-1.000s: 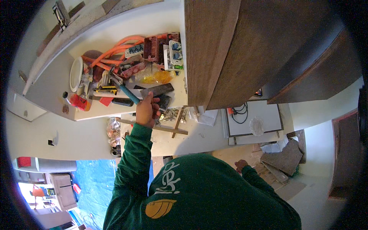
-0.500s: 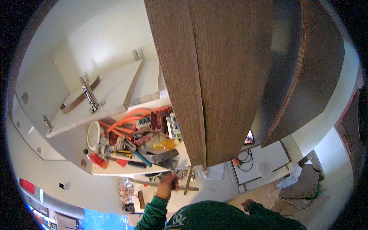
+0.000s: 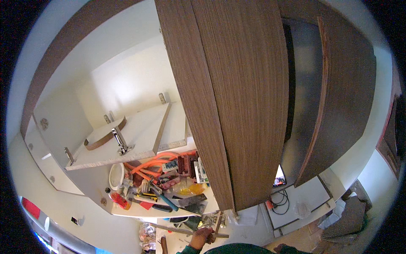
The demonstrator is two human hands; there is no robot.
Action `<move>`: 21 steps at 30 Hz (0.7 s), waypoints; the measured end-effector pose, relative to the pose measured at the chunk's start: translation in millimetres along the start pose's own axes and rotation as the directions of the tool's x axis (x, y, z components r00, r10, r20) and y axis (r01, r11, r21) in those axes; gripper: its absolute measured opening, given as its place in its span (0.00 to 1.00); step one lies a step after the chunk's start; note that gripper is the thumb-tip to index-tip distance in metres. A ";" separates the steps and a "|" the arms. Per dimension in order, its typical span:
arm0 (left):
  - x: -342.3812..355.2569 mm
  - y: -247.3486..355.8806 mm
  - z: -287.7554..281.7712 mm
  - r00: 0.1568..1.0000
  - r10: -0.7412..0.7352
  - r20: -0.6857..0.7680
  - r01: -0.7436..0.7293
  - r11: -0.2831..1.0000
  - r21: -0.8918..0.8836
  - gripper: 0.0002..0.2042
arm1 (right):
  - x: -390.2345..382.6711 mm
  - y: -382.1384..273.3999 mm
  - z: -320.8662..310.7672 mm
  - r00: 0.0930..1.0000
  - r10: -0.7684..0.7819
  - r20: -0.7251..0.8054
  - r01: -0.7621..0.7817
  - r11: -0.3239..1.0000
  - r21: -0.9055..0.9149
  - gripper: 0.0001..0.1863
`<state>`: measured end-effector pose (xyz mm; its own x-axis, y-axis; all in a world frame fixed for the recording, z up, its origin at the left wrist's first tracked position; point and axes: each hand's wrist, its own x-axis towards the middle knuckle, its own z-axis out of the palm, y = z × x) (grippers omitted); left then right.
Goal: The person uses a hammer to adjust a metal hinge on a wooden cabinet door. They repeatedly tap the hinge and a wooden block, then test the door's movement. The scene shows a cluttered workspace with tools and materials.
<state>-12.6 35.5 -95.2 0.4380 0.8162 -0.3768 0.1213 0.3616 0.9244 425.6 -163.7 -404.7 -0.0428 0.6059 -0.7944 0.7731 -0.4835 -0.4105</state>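
Observation:
At the lower edge of the head view, my left hand [image 3: 202,238] has its fingers curled closed over a narrow brown wooden strip [image 3: 183,230]. Whether it grips this strip or some smaller thing is hidden. Beside its fingertips, a shorter brown strip [image 3: 218,221] crosses the first one. My right hand [image 3: 280,247] shows only in part at the bottom edge, dark and apart from everything I can name; its fingers are not clear. A curved brown piece [image 3: 164,244] stands left of my left hand.
Above, a shelf [image 3: 127,211] carries orange hose [image 3: 154,161], pliers, knives and a white tub [image 3: 116,176]. A tall brown wood-grain panel [image 3: 249,106] hangs in the middle. Metal hinges [image 3: 120,142] stick out of a white board at left. A phone [image 3: 279,178] and black cable [image 3: 282,202] lie right.
The view has tilted up, so shelf, panels and hands sit lower in the picture. My left hand is closer to where the two strips cross.

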 end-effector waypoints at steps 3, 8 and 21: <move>-36.0 53.2 32.9 0.999 0.027 0.022 -0.026 0.998 -0.057 0.16 | 0.9 -5.8 -13.0 1.000 0.011 -0.013 -0.011 1.000 -0.003 0.20; -29.3 42.4 33.0 1.000 0.007 0.003 -0.007 0.999 -0.048 0.17 | 11.4 -31.4 -37.0 0.998 -0.014 -0.054 0.014 1.000 -0.010 0.19; -21.5 -57.6 -24.1 0.922 0.387 -0.028 -0.293 0.743 0.602 0.13 | -8.4 -13.4 -52.2 0.996 -0.055 -0.065 0.050 0.995 -0.082 0.18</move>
<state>-50.4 8.0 -141.8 0.4255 0.9049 0.0085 0.4982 -0.2421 0.8326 448.6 -129.4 -369.2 -0.0439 0.6716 -0.7396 0.8195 -0.3993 -0.4111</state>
